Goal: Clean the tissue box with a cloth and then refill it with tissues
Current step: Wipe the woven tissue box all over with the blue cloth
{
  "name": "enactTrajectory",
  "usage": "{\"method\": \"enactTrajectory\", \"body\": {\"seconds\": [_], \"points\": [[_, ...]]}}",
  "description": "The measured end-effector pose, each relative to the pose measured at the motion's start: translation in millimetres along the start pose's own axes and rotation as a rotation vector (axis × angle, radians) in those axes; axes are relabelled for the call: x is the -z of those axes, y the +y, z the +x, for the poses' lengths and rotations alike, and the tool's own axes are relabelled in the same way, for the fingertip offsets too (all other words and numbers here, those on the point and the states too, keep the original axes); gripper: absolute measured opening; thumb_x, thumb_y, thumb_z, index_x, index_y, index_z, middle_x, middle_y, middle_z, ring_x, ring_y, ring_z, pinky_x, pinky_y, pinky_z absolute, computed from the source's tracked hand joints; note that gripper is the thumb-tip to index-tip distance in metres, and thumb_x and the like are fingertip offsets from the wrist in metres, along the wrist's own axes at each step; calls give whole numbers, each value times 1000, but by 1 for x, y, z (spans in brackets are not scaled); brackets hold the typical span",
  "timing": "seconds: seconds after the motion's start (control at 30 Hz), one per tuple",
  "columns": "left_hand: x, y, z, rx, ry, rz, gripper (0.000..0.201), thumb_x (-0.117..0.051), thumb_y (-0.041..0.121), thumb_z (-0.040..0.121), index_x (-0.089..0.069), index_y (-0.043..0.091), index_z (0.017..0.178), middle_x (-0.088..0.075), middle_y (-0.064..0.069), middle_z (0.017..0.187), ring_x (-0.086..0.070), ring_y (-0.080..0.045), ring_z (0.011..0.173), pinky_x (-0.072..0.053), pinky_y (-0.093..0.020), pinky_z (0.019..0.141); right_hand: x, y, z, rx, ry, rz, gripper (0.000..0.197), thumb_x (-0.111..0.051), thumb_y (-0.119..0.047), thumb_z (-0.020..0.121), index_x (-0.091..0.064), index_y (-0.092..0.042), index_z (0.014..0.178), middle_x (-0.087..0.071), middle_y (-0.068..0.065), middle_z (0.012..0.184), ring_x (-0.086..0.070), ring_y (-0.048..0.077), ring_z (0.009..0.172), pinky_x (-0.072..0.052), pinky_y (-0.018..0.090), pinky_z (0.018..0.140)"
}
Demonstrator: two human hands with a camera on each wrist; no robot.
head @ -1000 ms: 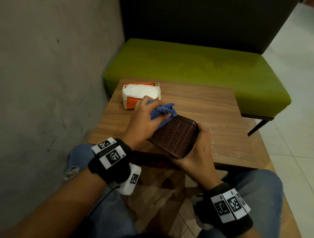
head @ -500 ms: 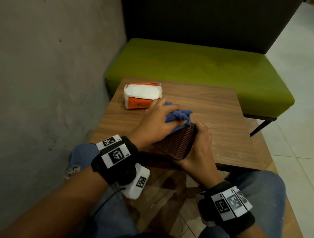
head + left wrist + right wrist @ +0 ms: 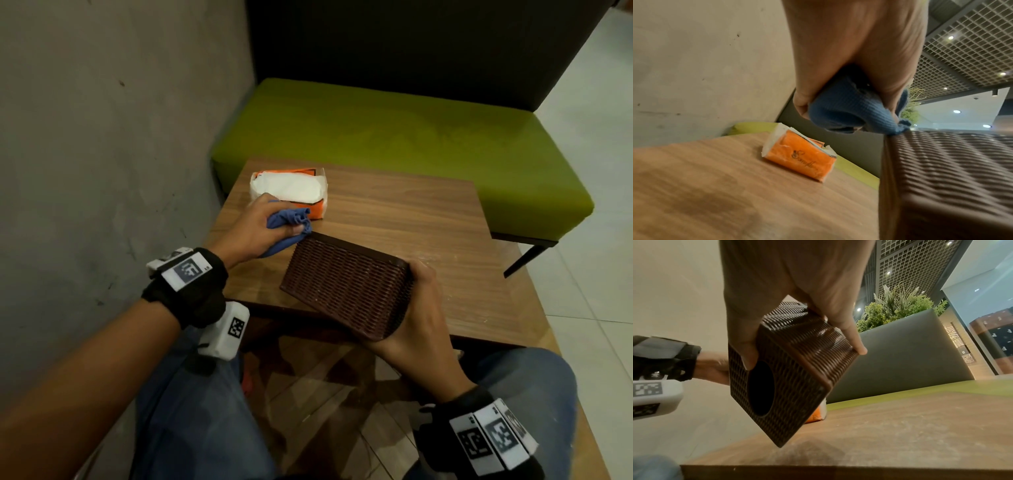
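The right hand (image 3: 416,310) holds the brown woven tissue box (image 3: 346,286) by its right end. The thumb lies on the side with the dark oval hole (image 3: 761,388), and the fingers (image 3: 851,335) wrap over the opposite side. The box is tipped up on a slant above the near edge of the wooden table (image 3: 428,219), with the hole side facing toward the person. I cannot tell if its low edge touches the table.

The left hand (image 3: 260,229) is closed tight around a bunched blue cloth (image 3: 289,222). The cloth sticks out past the fingers and touches the far left corner of the box. Most of the box is to the right of this hand.

An orange pack of tissues (image 3: 291,190) lies flat on the far left part of the table, just behind the left hand. Its top is torn open and white tissues show. It is apart from the box.

A green bench (image 3: 394,137) stands behind the table, with a grey wall (image 3: 102,137) on the left.
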State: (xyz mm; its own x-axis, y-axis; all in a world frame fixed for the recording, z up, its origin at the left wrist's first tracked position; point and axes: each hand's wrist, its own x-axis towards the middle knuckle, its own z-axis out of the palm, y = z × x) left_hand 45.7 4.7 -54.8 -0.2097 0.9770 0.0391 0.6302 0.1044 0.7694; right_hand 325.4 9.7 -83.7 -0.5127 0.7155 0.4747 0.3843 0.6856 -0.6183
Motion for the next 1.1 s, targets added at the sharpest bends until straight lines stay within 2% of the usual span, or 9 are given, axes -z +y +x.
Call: {"method": "enactTrajectory", "body": {"seconds": [0.2, 0.37, 0.47, 0.53, 0.67, 0.73, 0.87, 1.0, 1.1], "points": [[-24, 19, -9, -86, 76, -105, 24, -68, 19, 83, -65, 21, 107, -46, 1, 94, -48, -3, 89, -36, -11, 79, -3, -3, 4, -37, -10, 35, 92, -74, -55, 64, -38, -2, 131, -40, -1, 122, -45, 15, 112, -37, 18, 97], [-17, 6, -9, -5, 201, -267, 13, -64, 16, 88, -62, 18, 100, -60, -7, 106, -56, -8, 98, -45, -26, 90, 2, -5, 0, -65, 30, 70, 93, -77, -56, 62, -37, -11, 132, -43, -1, 125, -45, 14, 116, -39, 24, 99], [-38, 15, -16, -21, 370, -269, 9, -66, 24, 86, -60, 19, 90, -57, 4, 89, -57, 1, 88, -45, -23, 80, -7, -7, 4, -117, 39, 60, 99, -81, -51, 58, -37, -6, 134, -44, 3, 126, -47, 19, 116, -41, 28, 98], [-54, 31, -24, -87, 404, -168, 21, -62, 39, 83, -60, 19, 87, -55, -3, 88, -58, -17, 87, -47, -36, 75, -14, -8, 7, -149, 49, 46, 100, -88, -41, 56, -37, -4, 133, -45, 7, 125, -47, 23, 116, -42, 35, 99], [-72, 80, -44, -274, 324, 22, 28, -60, 43, 81, -61, 19, 96, -53, 3, 96, -50, -19, 93, -45, -40, 78, -23, -7, 11, -134, 95, 21, 106, -90, -42, 56, -34, -1, 135, -41, 4, 125, -39, 13, 113, -31, 21, 97], [-68, 87, -44, -351, 276, 64, 27, -62, 41, 81, -62, 19, 97, -53, 3, 95, -49, -18, 93, -44, -41, 79, -22, -7, 10, -120, 109, 26, 103, -86, -48, 60, -35, 1, 135, -44, 10, 127, -41, 17, 114, -32, 20, 98], [-44, 50, -19, -225, 305, -20, 37, -61, 45, 81, -66, 13, 98, -54, -10, 95, -53, -25, 93, -43, -39, 80, -13, -6, 4, -76, 114, -7, 95, -74, -54, 64, -33, -2, 133, -45, 14, 126, -44, 22, 117, -30, 14, 103], [-53, 39, -15, -62, 378, -110, 37, -60, 45, 83, -67, 15, 104, -55, -13, 100, -55, -30, 99, -46, -44, 84, -17, -8, 8, -88, 97, -69, 90, -82, -48, 63, -43, 1, 127, -49, 12, 120, -49, 26, 112, -42, 47, 96], [-78, 73, -38, -155, 373, -103, 40, -57, 49, 83, -64, 21, 111, -54, -1, 104, -52, -22, 103, -45, -37, 89, -22, -11, 15, -115, 85, -75, 98, -84, -49, 61, -35, -5, 134, -45, 7, 127, -44, 22, 116, -40, 51, 98]]}}
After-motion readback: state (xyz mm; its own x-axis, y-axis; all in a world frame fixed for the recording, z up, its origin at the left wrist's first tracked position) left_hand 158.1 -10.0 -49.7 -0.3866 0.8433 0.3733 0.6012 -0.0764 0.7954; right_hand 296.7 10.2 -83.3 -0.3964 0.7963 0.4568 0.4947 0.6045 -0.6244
